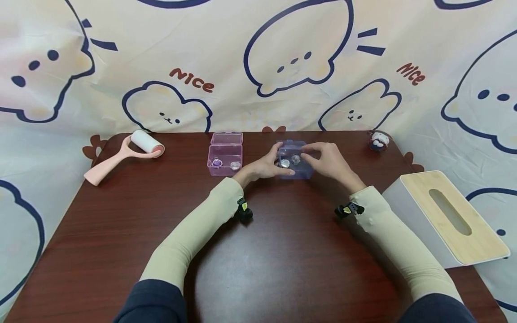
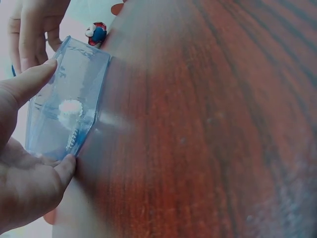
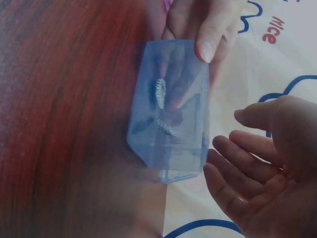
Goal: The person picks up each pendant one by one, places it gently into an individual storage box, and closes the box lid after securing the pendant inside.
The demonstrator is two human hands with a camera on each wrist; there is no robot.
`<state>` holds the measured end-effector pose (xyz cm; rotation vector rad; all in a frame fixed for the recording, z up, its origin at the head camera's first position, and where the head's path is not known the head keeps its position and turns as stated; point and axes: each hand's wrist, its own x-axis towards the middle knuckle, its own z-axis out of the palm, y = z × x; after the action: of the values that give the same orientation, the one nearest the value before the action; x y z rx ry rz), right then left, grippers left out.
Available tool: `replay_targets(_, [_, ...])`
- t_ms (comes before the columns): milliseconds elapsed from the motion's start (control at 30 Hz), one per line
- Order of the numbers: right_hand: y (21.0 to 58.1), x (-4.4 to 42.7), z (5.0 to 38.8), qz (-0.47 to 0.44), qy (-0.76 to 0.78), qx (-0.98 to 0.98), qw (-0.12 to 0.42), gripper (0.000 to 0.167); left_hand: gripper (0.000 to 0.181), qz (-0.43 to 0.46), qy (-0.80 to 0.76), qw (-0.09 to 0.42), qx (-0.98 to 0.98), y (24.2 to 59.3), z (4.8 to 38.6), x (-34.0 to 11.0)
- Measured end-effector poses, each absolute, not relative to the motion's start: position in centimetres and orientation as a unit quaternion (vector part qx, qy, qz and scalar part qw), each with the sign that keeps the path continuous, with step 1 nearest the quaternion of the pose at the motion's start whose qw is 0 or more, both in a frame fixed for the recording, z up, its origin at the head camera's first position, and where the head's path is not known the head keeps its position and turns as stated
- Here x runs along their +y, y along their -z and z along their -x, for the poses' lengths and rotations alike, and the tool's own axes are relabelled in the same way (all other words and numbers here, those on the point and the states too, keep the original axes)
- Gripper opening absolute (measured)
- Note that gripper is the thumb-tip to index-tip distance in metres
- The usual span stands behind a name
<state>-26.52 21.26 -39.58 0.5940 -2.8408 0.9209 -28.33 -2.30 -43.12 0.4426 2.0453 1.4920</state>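
One blue box point(image 1: 300, 171), trinkets point(image 1: 284, 163) inside, gripped by part-spread left hand point(image 1: 262, 167); right hand point(image 1: 329, 159) loosely half-open, nothing held; box best kept level, gripped lightly.

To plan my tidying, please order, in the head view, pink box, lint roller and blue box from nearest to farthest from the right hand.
1. Blue box, just left of the right hand
2. Pink box, farther left
3. Lint roller, far left
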Motion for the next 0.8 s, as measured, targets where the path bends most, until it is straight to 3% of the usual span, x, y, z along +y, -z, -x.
replay_targets(200, [39.3, 22.0, 27.7, -0.132, -0.338, -0.931, 0.038, 0.038, 0.117, -0.155, -0.575, 0.266, 0.758, 43.4, 28.4, -2.2])
replay_targets(433, [40.2, 22.7, 30.2, 0.0, -0.446, -0.888, -0.109, 0.058, 0.112, -0.147, -0.575, 0.273, 0.757, 43.7, 28.1, -2.0])
replay_targets(600, [41.5, 22.7, 31.7, 0.045, -0.515, -0.84, -0.167, 0.055, 0.111, -0.147, -0.573, 0.269, 0.76, 43.7, 28.1, -2.0])
replay_targets(800, [42.4, 22.4, 32.6, 0.051, -0.55, -0.813, -0.182, 0.051, 0.11, -0.149, -0.561, 0.266, 0.77, 43.6, 28.1, -2.1])
